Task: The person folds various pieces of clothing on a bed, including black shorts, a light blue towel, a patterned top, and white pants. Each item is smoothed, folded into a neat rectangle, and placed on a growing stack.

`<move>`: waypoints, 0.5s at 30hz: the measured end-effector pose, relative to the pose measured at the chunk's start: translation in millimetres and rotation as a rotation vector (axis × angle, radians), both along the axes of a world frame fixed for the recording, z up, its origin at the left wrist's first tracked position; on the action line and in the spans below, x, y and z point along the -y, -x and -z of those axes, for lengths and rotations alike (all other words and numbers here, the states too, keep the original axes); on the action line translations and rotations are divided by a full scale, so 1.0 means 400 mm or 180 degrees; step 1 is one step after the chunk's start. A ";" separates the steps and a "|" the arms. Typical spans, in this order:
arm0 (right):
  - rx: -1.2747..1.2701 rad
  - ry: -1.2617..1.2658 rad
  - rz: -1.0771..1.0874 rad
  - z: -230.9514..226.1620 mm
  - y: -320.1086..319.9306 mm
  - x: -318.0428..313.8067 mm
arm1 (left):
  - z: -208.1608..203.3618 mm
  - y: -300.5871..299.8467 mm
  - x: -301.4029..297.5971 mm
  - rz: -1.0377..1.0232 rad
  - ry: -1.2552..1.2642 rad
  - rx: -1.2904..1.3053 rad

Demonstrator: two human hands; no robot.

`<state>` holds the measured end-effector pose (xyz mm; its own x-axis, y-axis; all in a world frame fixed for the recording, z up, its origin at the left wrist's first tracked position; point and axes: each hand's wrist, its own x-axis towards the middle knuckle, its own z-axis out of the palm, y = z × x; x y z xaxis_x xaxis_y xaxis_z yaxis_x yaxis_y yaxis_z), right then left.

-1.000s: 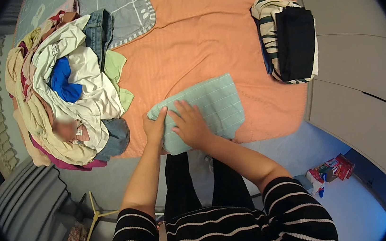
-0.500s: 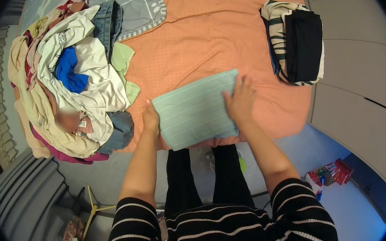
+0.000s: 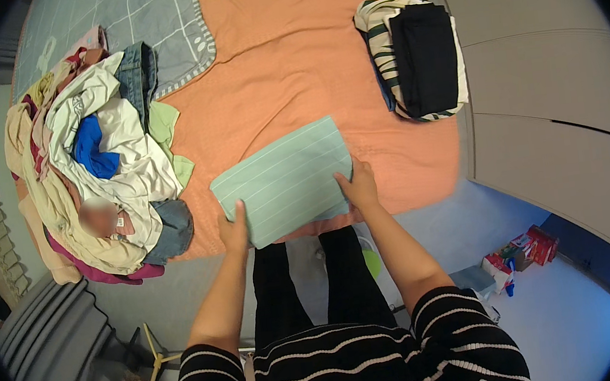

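Observation:
A pale green folded cloth (image 3: 285, 181) with thin white stripes lies at the near edge of the bed, slightly turned. My left hand (image 3: 233, 230) grips its near left corner, thumb on top and the other fingers tucked underneath. At the cloth's right side, my right hand (image 3: 359, 186) holds the edge the same way, its thumb resting on the fabric. A bluish layer peeks out beneath the cloth by the right hand.
A loose heap of clothes (image 3: 104, 176) fills the bed's left side. Folded clothes, with a black garment (image 3: 425, 60) on top, sit at the right edge of the orange sheet (image 3: 267, 52). Pale cabinets (image 3: 532, 74) stand beyond; a grey quilt (image 3: 143, 21) lies at the far left.
My right hand has moved from lying flat across the cloth's upper right to gripping its right edge. My left hand has shifted down to the near left corner. The whole view has shifted.

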<state>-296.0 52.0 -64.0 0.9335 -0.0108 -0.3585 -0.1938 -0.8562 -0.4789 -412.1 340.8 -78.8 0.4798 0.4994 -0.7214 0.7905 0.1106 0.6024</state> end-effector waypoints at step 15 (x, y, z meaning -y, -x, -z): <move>-0.2213 -0.2727 0.1970 -0.075 0.022 0.010 | -0.212 -0.001 0.003 -0.0605 0.1793 0.0514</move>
<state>-305.0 47.9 -34.1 0.4674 0.1007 -0.8783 -0.8828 0.0006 -0.4698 -411.7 339.7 5.9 0.5450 0.1502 -0.8249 0.6295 0.5766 0.5209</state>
